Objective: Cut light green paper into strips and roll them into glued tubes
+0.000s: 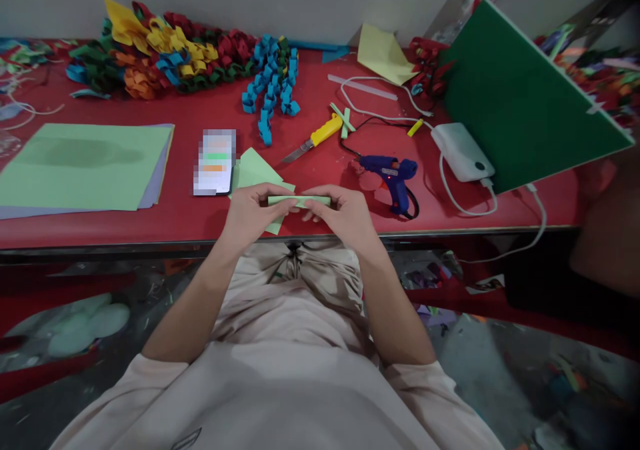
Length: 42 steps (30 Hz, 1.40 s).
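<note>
Between my left hand (257, 211) and my right hand (345, 211) is a narrow folded strip of light green paper (300, 201), held level near the table's front edge. Both thumbs press on its near side, and the fingers curl behind it. Cut pieces of light green paper (257, 169) lie under and behind my left hand. A yellow-handled utility knife (325, 132) rests beyond the hands with its blade pointing left. Small folded green paper strips (345, 122) lie at the end of its handle. To the right sits a blue hot glue gun (395, 177) with a small red light.
A phone (215, 162) and a stack of coloured paper (85, 163) lie left on the red table (190, 110). Paper chains (175, 53) line the back. At right, a white power bank (463, 150) with cables stands by a leaning green board (520, 97). Someone's arm (607, 223) shows at far right.
</note>
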{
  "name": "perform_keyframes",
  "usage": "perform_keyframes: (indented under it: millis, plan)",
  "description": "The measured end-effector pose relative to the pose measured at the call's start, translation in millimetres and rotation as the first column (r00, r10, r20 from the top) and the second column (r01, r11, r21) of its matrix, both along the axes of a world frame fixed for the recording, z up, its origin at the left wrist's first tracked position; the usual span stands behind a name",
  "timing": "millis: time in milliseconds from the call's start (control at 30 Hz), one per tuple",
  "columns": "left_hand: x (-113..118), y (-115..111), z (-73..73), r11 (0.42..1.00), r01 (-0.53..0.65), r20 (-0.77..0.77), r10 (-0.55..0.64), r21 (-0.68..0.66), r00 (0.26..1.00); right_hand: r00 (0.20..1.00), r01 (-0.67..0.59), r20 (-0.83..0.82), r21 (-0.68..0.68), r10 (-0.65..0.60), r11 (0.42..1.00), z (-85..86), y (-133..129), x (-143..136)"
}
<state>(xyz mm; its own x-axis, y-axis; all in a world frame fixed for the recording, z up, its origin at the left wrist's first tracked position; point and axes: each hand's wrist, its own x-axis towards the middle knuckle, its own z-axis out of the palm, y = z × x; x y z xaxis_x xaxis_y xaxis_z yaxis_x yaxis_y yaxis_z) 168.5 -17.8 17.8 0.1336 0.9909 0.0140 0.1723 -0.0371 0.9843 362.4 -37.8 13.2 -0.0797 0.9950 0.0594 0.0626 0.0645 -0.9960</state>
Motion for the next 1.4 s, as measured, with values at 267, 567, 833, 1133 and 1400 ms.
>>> perform_keyframes:
  millis: [267,567,833,1133,1400]
  plan:
    - [-2,-3,6.8,0.989,0.116,0.124,-0.104,-0.092,0.987,0.992,-0.126,-0.005,-0.035,0.126,0.991,1.0,2,10]
    - [-7,2,4.1,0.986,0.160,0.097,-0.155,-0.048,0.983,0.985,-0.107,0.143,0.051,0.099,0.993,1.3,-2,14]
    - [-4,-3,6.9,0.989,0.146,0.022,-0.145,-0.020,0.989,0.976,-0.112,0.191,0.036,0.103,0.993,12.6,1,11]
    - [-9,-2,10.8,0.976,0.213,0.049,-0.211,-0.044,0.976,0.992,-0.114,0.056,0.016,0.113,0.993,6.3,-4,16]
    - [-6,-2,8.2,0.992,0.108,-0.173,-0.094,0.071,0.980,0.996,-0.060,0.071,0.046,0.057,0.997,9.2,-3,10]
